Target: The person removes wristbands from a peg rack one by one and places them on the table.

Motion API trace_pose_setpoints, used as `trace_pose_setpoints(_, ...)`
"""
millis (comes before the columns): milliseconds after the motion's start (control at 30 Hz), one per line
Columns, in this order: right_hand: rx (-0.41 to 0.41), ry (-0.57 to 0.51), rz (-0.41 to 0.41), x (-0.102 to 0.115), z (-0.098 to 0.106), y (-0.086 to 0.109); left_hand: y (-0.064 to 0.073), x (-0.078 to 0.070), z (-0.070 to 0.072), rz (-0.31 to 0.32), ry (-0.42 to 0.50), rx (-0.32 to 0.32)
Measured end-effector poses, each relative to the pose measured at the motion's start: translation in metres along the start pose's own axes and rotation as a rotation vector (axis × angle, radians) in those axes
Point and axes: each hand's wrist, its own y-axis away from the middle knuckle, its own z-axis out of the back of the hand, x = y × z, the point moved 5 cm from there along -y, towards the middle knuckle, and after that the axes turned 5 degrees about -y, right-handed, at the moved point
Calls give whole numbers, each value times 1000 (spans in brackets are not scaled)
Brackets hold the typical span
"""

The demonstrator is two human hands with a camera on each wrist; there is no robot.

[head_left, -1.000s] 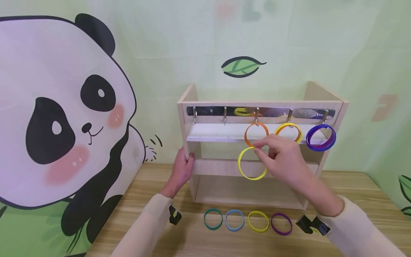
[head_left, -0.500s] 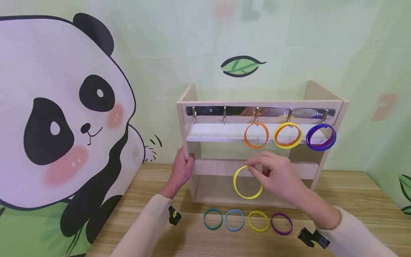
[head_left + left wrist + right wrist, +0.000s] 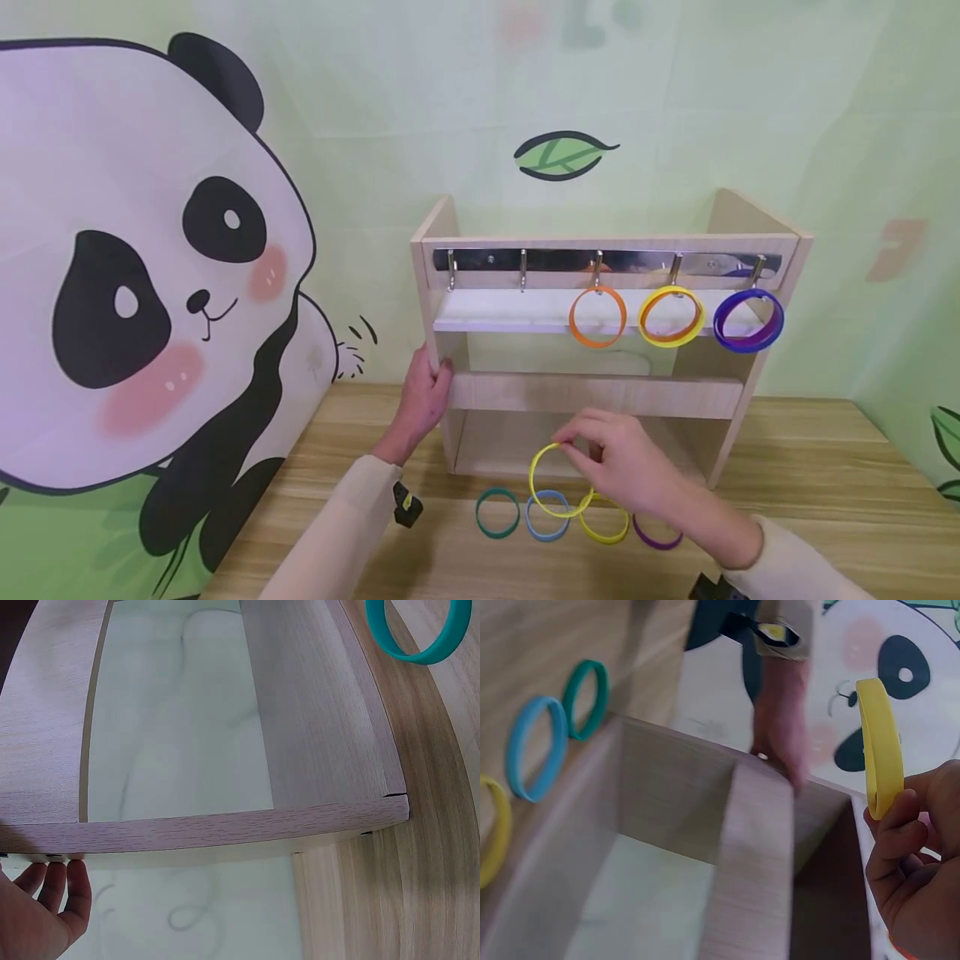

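Observation:
My right hand pinches a yellow silicone wristband between thumb and forefinger. It hangs below the fingertips in the head view, overlapping the light blue wristband and the other yellow wristband on the table. Beside those lie a teal wristband and a purple one, partly hidden by my right hand. My left hand holds the left side panel of a wooden rack, thumb at the front edge; in the left wrist view its fingers bear on the outer face.
A metal strip with several hooks runs along the rack's top. From its right-hand hooks hang an orange wristband, yellow and orange wristbands, and blue and purple ones. A panda-printed cloth stands behind and left of the wooden table.
My right hand has moved down from beside the hanging orange wristband to low in front of the rack, still pinching the yellow wristband. The left hand has stayed on the side panel.

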Motion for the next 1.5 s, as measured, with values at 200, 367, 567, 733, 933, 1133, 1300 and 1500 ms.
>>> trace_pose_setpoints(200, 66, -45, -85, -12, -24, 16, 0, 1, 0, 4, -8, -3)
trace_pose_setpoints(367, 128, -95, -148, -22, -45, 29, 0, 1, 0, 2, -9, -3)
trace_pose_setpoints(567, 198, -104, -223, -31, -71, 44, -1, 1, -1, 5, 4, 16)
trace_pose_setpoints(733, 249, -147, -302, -39, -91, 54, -1, 0, -1, 20, -5, 14)
trace_pose_setpoints(933, 295, -192, -351, -50, -111, 62, -1, 1, -1, 4, -5, -3)
trace_pose_setpoints(1133, 328, -149, -328, -54, -125, 62, 0, 1, 0, 22, -14, 1)
trace_pose_setpoints(1300, 371, -168, -347, -58, -135, 63, 1, 1, 0, 37, -1, 16)
trace_pose_setpoints(1500, 406, -244, -393, -63, -146, 66, 1, -1, -1, 30, 1, 12)
